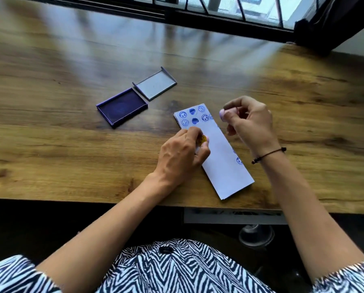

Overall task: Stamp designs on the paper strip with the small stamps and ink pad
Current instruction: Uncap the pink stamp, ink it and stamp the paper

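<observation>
A white paper strip lies slanted on the wooden table, with several blue stamped faces and hearts at its far end and a face print on its right edge. My left hand presses a small yellow stamp onto the strip's left edge, just below the printed rows. My right hand hovers to the right of the strip's far end, pinching a small lilac stamp above the table. The open blue ink pad sits to the left of the strip, apart from both hands.
The ink pad's grey lid lies open-side up just behind the pad. The wooden table ends at its near edge close to my body. A window frame runs along the far side, with a dark curtain at the right.
</observation>
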`<state>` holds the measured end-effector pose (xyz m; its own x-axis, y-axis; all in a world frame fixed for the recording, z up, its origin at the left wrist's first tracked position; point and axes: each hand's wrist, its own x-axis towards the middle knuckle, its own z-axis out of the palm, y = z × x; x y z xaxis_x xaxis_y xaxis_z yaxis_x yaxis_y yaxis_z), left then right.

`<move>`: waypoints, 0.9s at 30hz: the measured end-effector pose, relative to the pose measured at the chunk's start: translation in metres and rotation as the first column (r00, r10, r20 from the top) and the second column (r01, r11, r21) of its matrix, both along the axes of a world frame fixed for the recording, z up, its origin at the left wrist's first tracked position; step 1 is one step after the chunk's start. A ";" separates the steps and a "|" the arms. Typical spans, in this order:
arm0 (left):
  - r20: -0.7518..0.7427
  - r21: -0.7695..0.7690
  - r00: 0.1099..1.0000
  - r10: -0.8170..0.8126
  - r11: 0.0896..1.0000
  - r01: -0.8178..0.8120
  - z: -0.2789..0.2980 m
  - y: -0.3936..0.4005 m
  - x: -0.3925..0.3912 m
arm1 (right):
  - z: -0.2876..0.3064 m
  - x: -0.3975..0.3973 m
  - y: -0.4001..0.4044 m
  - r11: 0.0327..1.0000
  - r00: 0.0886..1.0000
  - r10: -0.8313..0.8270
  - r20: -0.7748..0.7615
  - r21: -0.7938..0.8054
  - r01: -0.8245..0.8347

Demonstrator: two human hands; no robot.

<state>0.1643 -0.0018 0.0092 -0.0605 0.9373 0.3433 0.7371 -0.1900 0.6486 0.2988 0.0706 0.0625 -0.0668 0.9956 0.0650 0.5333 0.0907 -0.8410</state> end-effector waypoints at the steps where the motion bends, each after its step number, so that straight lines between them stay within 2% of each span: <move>1: 0.019 -0.013 1.000 -0.002 1.000 0.003 0.002 0.000 0.000 | -0.001 -0.001 -0.004 1.000 0.999 -0.001 -0.042 -0.031 0.000; 2: 0.070 -0.034 0.997 -0.007 0.999 0.010 0.004 0.001 0.000 | -0.001 -0.002 -0.008 0.998 0.994 -0.005 -0.110 -0.070 -0.002; 4: 0.286 -0.108 0.958 0.006 0.994 0.026 0.008 0.004 -0.004 | 0.001 -0.005 -0.017 0.985 0.954 -0.024 -0.298 -0.173 -0.029; 7: 0.646 -0.235 0.759 0.075 0.966 0.105 0.012 0.008 -0.010 | 0.006 -0.009 -0.030 0.956 0.859 -0.039 -0.511 -0.269 -0.116; 10: 0.815 -0.231 0.575 0.069 0.949 0.214 0.013 0.009 -0.008 | 0.008 -0.010 -0.038 0.959 0.858 0.005 -0.513 -0.242 -0.150; 14: 0.893 -0.189 0.448 0.045 0.941 0.282 0.013 0.010 -0.003 | 0.008 -0.010 -0.039 0.978 0.899 0.038 -0.437 -0.167 -0.123; 18: 0.892 -0.185 0.451 0.026 0.932 0.311 0.017 0.010 0.002 | 0.004 -0.005 -0.039 0.991 0.928 0.043 -0.370 -0.103 -0.087; 24: 0.809 -0.177 0.588 -0.025 0.942 0.284 0.025 0.012 0.009 | -0.003 0.000 -0.041 0.997 0.925 0.022 -0.378 -0.057 -0.047; 27: 0.736 -0.168 0.674 -0.060 0.949 0.268 0.028 0.014 0.017 | -0.006 0.004 -0.040 0.994 0.894 -0.055 -0.445 -0.106 0.008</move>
<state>0.1809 0.0126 0.0371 -0.0257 0.9994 0.0231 -0.0002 -0.0231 0.9997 0.3025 0.0302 0.0565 -0.0224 0.9996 -0.0182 0.1008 -0.0158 -0.9948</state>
